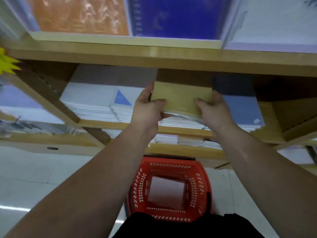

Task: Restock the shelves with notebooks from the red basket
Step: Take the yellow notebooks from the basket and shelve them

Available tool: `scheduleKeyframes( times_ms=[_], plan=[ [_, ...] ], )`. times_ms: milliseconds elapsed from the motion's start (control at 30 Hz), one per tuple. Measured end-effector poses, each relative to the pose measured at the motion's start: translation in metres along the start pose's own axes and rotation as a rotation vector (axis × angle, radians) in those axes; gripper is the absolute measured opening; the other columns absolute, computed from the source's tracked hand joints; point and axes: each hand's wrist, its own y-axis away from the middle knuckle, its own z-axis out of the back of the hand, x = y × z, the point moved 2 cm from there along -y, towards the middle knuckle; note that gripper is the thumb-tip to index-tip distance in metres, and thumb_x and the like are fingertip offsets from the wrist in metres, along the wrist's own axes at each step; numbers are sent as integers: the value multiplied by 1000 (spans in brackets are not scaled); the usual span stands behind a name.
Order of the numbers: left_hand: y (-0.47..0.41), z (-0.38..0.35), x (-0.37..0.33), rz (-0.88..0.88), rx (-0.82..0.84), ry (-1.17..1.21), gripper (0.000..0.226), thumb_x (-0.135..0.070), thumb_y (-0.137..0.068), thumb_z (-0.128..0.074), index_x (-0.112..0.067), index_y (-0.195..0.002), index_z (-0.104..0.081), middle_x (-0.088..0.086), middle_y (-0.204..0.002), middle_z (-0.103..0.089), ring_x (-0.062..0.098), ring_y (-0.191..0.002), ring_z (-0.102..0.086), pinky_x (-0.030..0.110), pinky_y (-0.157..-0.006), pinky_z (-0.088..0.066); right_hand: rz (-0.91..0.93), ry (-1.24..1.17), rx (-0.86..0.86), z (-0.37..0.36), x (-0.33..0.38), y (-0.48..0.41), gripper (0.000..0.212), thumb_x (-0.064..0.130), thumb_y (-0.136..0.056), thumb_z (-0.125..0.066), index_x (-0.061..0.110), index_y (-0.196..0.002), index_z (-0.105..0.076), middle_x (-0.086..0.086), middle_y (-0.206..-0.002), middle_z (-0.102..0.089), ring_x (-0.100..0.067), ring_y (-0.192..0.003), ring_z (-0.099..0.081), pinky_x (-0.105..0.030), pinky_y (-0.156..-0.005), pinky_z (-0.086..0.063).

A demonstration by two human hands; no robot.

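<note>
Brown-covered notebooks [181, 96], seen from the head camera, are held part-way into the middle shelf [118, 124]. They are just above a pile [181, 124] already lying there, between white notebooks [89, 100] on one side and blue notebooks [240, 109] on the other. The left hand [147, 109] and right hand [214, 110] each grasp a near corner, thumbs pressed on the cover and fingers [146, 92] wrapped round the edges. The step likely goes best if the bundle stays level, slides straight back until its front edge meets the pile's, and both sides are let go together so nothing fans out. The red basket [137, 184] stands on the floor [34, 169] below; whether the pale patch inside is another notebook cannot be told.
</note>
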Motion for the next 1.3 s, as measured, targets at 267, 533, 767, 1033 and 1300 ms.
scheduleKeyframes(
  times_ms=[267,533,767,1033,1300],
  plan=[
    [-28,188,-68,21,-136,-61,56,17,-87,-52,-19,-128,-64,8,-118,-70,35,-111,-68,51,-83,-61,-218,43,121,-178,20,51,72,31,-96,-65,36,-157,-27,-5,-146,-43,-23,-92,-67,-41,-79,-63],
    [-77,269,-109,-152,-222,-690,52,-6,-94,-61,-22,-144,-56,-2,-123,-63,17,-98,-65,27,-80,-55,57,189,69,-272,48,50,31,11,-96,-64,11,-126,-69,-5,-129,-67,-21,-119,-62,-25,-99,-49],
    [-79,265,-98,-496,49,-1961,65,-65,-87,-58,-29,-141,-56,17,-152,-46,36,-143,-33,47,-120,-22,300,727,269,-288,55,13,42,33,-98,-63,15,-136,-63,-8,-134,-64,-34,-130,-50,-40,-108,-41],
    [-115,263,-79,-344,142,-2033,59,-57,-101,-42,-51,-155,-20,7,-165,-24,49,-148,-14,63,-121,-12,300,1050,417,-275,37,-6,67,57,-100,-49,49,-157,-16,0,-171,-6,-33,-156,-1,-63,-120,-8],
    [-127,258,-84,-269,191,-1991,58,-58,-100,-46,-53,-154,-24,6,-162,-29,45,-148,-15,61,-120,-15,183,1079,549,-279,45,-18,71,54,-103,-44,52,-157,2,11,-169,13,-31,-156,13,-73,-116,-1]
  ],
)
